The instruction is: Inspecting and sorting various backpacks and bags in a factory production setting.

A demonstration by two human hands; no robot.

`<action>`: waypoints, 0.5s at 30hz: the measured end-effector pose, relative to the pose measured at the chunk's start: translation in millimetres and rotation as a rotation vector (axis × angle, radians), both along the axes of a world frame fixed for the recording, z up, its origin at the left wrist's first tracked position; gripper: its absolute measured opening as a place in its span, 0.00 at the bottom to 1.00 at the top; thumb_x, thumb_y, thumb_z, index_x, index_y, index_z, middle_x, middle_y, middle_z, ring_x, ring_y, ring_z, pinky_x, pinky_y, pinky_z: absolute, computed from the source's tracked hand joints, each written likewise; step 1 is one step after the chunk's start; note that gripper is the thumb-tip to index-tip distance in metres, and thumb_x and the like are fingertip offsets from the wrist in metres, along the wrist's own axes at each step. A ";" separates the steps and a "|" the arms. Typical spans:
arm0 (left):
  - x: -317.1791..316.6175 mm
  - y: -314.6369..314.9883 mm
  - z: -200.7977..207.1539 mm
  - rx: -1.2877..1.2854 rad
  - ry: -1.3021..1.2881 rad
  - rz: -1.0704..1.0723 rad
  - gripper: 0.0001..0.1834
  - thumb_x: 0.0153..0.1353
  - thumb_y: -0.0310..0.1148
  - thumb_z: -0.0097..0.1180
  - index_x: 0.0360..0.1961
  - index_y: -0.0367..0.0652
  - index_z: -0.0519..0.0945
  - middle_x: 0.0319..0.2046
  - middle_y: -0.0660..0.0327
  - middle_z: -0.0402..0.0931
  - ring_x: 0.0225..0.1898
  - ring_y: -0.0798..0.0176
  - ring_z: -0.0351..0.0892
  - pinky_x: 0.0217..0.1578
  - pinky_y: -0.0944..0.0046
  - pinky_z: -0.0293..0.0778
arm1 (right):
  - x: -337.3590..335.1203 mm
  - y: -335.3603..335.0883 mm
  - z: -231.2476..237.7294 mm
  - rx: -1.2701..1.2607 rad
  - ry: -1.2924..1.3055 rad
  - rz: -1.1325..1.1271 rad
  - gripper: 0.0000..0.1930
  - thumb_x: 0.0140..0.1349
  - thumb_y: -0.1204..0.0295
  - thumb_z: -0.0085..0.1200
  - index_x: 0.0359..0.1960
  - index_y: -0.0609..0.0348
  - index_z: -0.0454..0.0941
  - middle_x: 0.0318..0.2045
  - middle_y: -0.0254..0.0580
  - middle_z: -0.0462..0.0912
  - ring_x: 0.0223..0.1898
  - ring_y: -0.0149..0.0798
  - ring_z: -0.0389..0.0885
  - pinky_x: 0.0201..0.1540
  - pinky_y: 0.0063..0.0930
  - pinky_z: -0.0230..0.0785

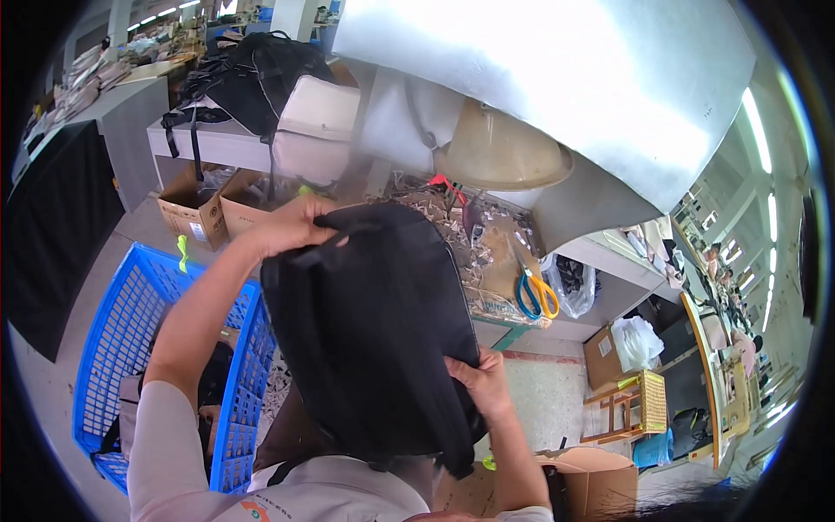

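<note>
Right before me, a black bag (383, 322) is held up close against the person's body, the left hand (300, 228) closed on its top, the right hand (484, 381) pinching its lower right edge. A blue crate (247, 374) stands to the left; scissors (532, 296) lie beyond.

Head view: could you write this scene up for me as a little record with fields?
Held thing: black bag
Left hand: grips the bag near its upper left
Right hand: grips its lower right side
To the left: blue plastic basket, things inside
Beyond the bag: scissors, one handle blue, one orange, among scraps
Lower right: cardboard box, open
</note>
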State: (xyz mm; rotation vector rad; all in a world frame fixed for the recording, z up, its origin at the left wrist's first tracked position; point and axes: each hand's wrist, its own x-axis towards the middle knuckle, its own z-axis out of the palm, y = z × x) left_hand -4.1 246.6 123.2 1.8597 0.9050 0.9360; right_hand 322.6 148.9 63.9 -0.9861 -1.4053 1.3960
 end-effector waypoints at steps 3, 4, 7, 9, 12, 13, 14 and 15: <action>-2.8 28.3 -6.7 -0.017 0.079 0.131 0.03 0.50 0.24 0.54 0.28 0.36 0.76 0.21 0.69 0.72 0.27 0.77 0.66 0.30 0.74 0.64 | -19.2 -3.5 -10.5 -0.054 0.118 -0.133 0.08 0.50 0.77 0.56 0.34 0.63 0.78 0.29 0.28 0.78 0.30 0.21 0.72 0.36 0.16 0.64; -1.4 39.1 -10.2 -0.032 0.074 0.171 0.04 0.50 0.24 0.54 0.28 0.35 0.76 0.21 0.67 0.72 0.27 0.77 0.66 0.30 0.73 0.65 | -25.8 -1.8 -15.9 -0.064 0.169 -0.211 0.08 0.50 0.77 0.56 0.34 0.63 0.78 0.29 0.28 0.78 0.30 0.21 0.72 0.36 0.16 0.64; 18.2 57.6 0.1 0.209 0.244 0.271 0.05 0.49 0.26 0.55 0.26 0.34 0.76 0.18 0.66 0.71 0.24 0.77 0.66 0.27 0.71 0.64 | -41.6 3.7 -26.6 -0.077 0.247 -0.281 0.07 0.51 0.76 0.55 0.32 0.65 0.77 0.28 0.31 0.78 0.29 0.22 0.72 0.34 0.15 0.64; 25.5 71.6 1.1 0.380 0.325 0.370 0.09 0.46 0.28 0.57 0.25 0.32 0.75 0.16 0.56 0.71 0.22 0.68 0.68 0.28 0.66 0.65 | -48.4 5.9 -28.3 -0.119 0.311 -0.308 0.06 0.53 0.76 0.54 0.32 0.65 0.77 0.27 0.32 0.79 0.27 0.23 0.73 0.32 0.16 0.64; 28.2 100.2 -7.6 0.422 0.449 0.423 0.10 0.46 0.29 0.58 0.26 0.31 0.75 0.19 0.51 0.72 0.23 0.58 0.71 0.30 0.64 0.66 | -55.2 9.3 -30.3 -0.139 0.368 -0.331 0.06 0.53 0.76 0.53 0.32 0.65 0.77 0.27 0.32 0.79 0.27 0.23 0.73 0.32 0.16 0.64; 30.9 104.3 -7.4 0.423 0.447 0.415 0.10 0.46 0.29 0.58 0.26 0.31 0.75 0.19 0.51 0.72 0.23 0.58 0.71 0.30 0.64 0.66 | -55.9 9.8 -31.9 -0.138 0.367 -0.339 0.06 0.53 0.76 0.53 0.32 0.65 0.77 0.27 0.32 0.79 0.27 0.23 0.73 0.32 0.16 0.64; 32.9 107.7 -7.3 0.465 0.465 0.399 0.11 0.45 0.29 0.58 0.27 0.32 0.75 0.20 0.49 0.73 0.25 0.54 0.72 0.32 0.63 0.66 | -56.8 10.5 -33.8 -0.140 0.379 -0.350 0.06 0.53 0.75 0.53 0.32 0.65 0.77 0.27 0.32 0.79 0.27 0.23 0.73 0.31 0.16 0.64; 34.4 110.8 -6.9 0.507 0.483 0.384 0.12 0.45 0.30 0.58 0.28 0.32 0.76 0.22 0.48 0.73 0.27 0.51 0.72 0.33 0.61 0.67 | -58.1 11.4 -35.3 -0.143 0.390 -0.360 0.06 0.53 0.75 0.54 0.31 0.65 0.77 0.27 0.33 0.79 0.27 0.23 0.73 0.31 0.16 0.64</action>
